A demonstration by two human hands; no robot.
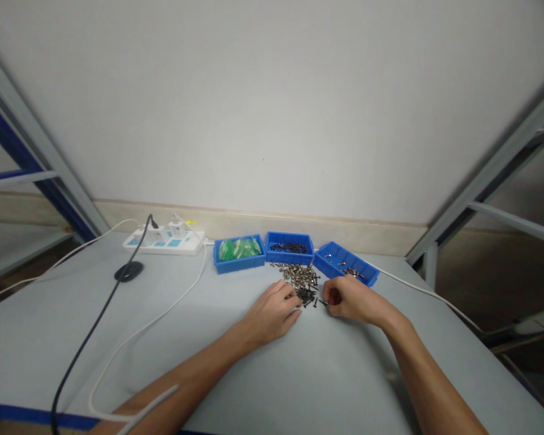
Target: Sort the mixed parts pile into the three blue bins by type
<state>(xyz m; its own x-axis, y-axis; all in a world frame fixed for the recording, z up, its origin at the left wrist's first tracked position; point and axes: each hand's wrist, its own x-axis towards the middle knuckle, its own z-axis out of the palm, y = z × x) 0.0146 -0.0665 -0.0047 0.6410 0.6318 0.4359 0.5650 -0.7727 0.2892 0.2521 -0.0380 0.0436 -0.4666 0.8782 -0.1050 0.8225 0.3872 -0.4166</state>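
Observation:
A pile of loose screws lies on the grey table, brass-coloured screws (299,273) at the back and black screws (306,295) at the front. My left hand (274,311) rests at the pile's left side, its fingers slightly bent and apart, the tips at the black screws. To the right of the pile, my right hand (351,299) is closed in a pinch, with a black screw (323,303) at its fingertips. Behind the pile a blue bin (290,258) contains dark screws. Another blue bin (320,261), slanted behind my right hand, contains a few shiny screws.
A third blue bin (240,264) holds green-and-clear plastic packets (241,248). Farther left are a white power strip (188,243) with plugs and a round black object (129,272). A black cable (97,323) and white cables cross the table (163,338). A wall stands behind.

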